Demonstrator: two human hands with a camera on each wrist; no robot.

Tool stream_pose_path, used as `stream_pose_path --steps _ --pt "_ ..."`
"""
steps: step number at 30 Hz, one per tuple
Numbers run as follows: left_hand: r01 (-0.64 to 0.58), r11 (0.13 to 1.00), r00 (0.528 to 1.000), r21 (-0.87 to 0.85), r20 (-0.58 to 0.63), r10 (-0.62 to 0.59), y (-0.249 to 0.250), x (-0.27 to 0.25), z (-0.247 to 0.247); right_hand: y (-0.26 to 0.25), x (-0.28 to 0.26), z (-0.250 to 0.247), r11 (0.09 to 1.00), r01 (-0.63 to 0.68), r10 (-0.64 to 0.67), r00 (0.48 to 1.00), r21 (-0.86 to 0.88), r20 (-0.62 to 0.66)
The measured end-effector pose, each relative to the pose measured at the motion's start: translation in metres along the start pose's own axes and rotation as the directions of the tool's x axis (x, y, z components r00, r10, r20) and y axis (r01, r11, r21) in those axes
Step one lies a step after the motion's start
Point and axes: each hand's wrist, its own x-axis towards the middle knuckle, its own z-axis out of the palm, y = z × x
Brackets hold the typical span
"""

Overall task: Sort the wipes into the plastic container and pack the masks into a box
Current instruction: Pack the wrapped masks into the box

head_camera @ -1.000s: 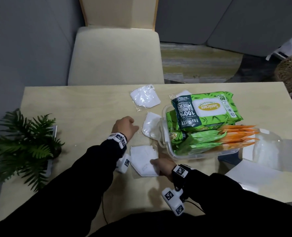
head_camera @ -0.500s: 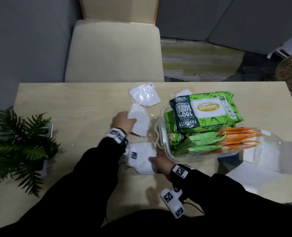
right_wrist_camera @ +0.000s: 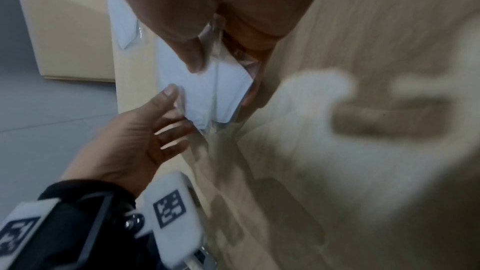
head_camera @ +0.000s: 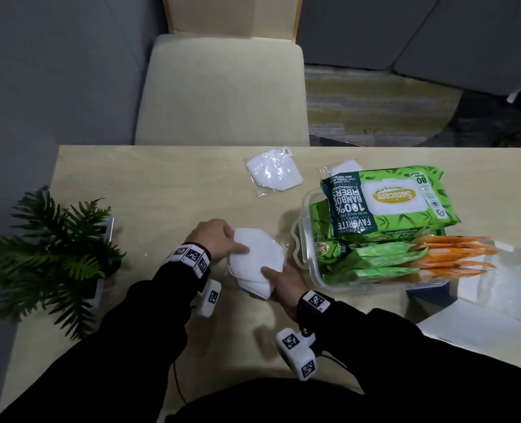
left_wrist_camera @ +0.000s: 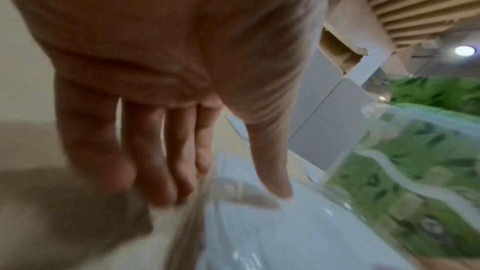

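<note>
Both hands hold a small stack of white masks [head_camera: 253, 254] in clear wrappers, just left of the plastic container [head_camera: 297, 251]. My left hand [head_camera: 219, 239] pinches the stack's left edge, thumb on top. My right hand [head_camera: 283, 283] grips its near right corner, thumb above and fingers beneath. The right wrist view shows both thumbs on the masks [right_wrist_camera: 221, 89]. The container holds green wipes packs and orange packs [head_camera: 454, 254], and a large green wipes pack [head_camera: 387, 203] lies across its top. One wrapped mask [head_camera: 273, 174] lies farther back on the table. Another mask [head_camera: 343, 167] peeks from behind the big pack.
A potted fern [head_camera: 48, 254] stands at the table's left edge. A beige chair [head_camera: 222, 93] is pushed in at the far side. A clear plastic lid [head_camera: 503, 279] and a white box flap [head_camera: 482, 328] lie right of the container.
My left hand took the mask lying beside the container and brought it back onto the mask under my right hand. Both hands now hold the two together.
</note>
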Motion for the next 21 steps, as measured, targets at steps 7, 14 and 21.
stream_pose_path --steps 7,14,21 --pt "-0.388 0.919 0.862 0.074 -0.322 0.39 0.081 0.07 -0.028 -0.007 -0.006 -0.013 0.995 -0.072 0.073 0.997 0.068 -0.015" --pt "-0.23 0.934 0.914 0.272 -0.269 0.303 0.097 0.103 -0.008 -0.009 -0.007 -0.016 0.984 -0.092 0.089 0.996 0.151 0.025" --pt "-0.073 0.988 0.963 -0.14 -0.268 0.033 0.045 0.096 -0.036 -0.013 -0.007 -0.009 0.983 -0.085 0.087 0.996 0.163 -0.003"
